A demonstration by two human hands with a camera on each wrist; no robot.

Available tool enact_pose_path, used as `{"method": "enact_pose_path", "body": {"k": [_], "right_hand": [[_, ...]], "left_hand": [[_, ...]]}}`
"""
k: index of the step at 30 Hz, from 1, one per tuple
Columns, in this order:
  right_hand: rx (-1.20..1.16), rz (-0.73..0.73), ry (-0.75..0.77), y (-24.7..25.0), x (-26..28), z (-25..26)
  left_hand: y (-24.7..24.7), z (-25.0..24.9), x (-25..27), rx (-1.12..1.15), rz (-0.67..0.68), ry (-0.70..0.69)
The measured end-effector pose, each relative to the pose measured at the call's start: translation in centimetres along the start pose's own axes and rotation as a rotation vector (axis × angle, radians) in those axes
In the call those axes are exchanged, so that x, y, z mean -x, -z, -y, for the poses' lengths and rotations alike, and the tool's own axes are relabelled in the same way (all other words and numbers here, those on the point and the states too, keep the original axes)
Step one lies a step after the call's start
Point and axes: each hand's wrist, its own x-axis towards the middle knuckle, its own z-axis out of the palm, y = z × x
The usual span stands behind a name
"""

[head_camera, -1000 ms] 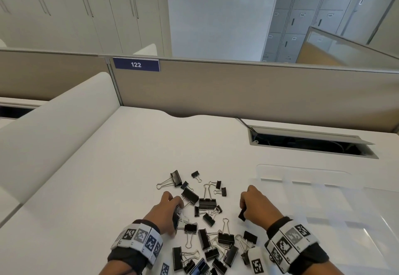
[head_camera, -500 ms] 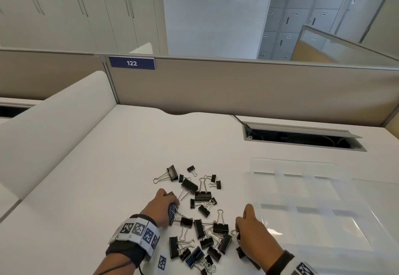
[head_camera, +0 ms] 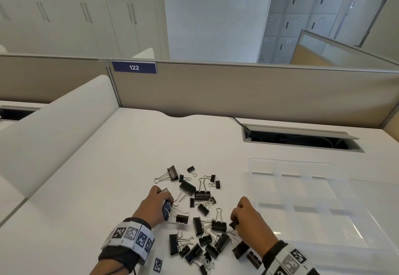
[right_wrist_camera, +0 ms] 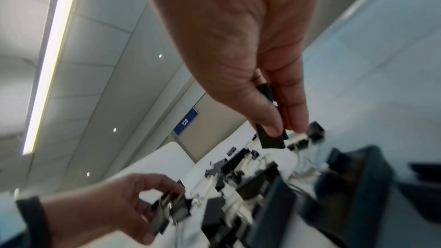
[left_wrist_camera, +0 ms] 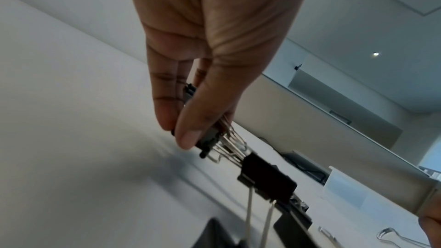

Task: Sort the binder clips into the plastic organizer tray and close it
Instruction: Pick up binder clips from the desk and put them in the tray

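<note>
Two hands are at work over the heap of clips (head_camera: 200, 238) on the counter (head_camera: 86, 199), nearest the body. Right hand (head_camera: 250, 225): thumb and fingers pinched on one small black clip (right_wrist_camera: 272, 139), seen plainly in the right wrist view; it is just above the near right edge of the heap. Left hand (head_camera: 154, 206): fingers and thumb clamped on a bunch of clips (left_wrist_camera: 210, 139), wire handles fanning out below the thumb. A larger clip (left_wrist_camera: 267, 180) sits right under that bunch; cannot tell whether it hangs from it or lies on the counter.

Step in hand, by my reading: gathering clips by size for transfer.
- Keep each hand to one size, so a handful goes into one compartment.
- Lift straight up; handles in the heap interlock and may drag neighbours along.
- Check the large clip is free before the left hand moves off.
- Do not squeeze on the handles, or a clip may spring open.

Tray (head_camera: 302, 199): clear plastic, to the right of the heap and further back, lying open on the counter, with dividers marking several compartments. No clips are visible in any compartment. Lid: the clear plastic makes it hard to separate from the base.

Beyond: a partition with a sign (head_camera: 133, 67) reading 122.
</note>
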Motion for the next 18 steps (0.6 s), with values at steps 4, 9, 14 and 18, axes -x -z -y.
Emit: {"method": "enact_pose_path", "body": {"k": [4, 9, 14, 18], "right_hand": [[-0.125, -0.047, 0.001, 2.6, -0.4, -0.6], [-0.172, -0.088, -0.002, 5.4, -0.8, -2.2], [-0.169, -0.154, -0.028, 8.3, -1.7, -5.6], [-0.124, -0.149, -0.056, 10.5, -3.2, -8.2]], "left_hand": [[1.1, -0.5, 0.5, -0.005, -0.057, -0.023], [2.0, -2.3, 0.9, -0.065, -0.159, -0.103], [1.5, -6.9, 0.0, 0.149, 0.002, -0.208], [-0.5, -14.3, -2.0, 0.215, 0.122, -0.311]]}}
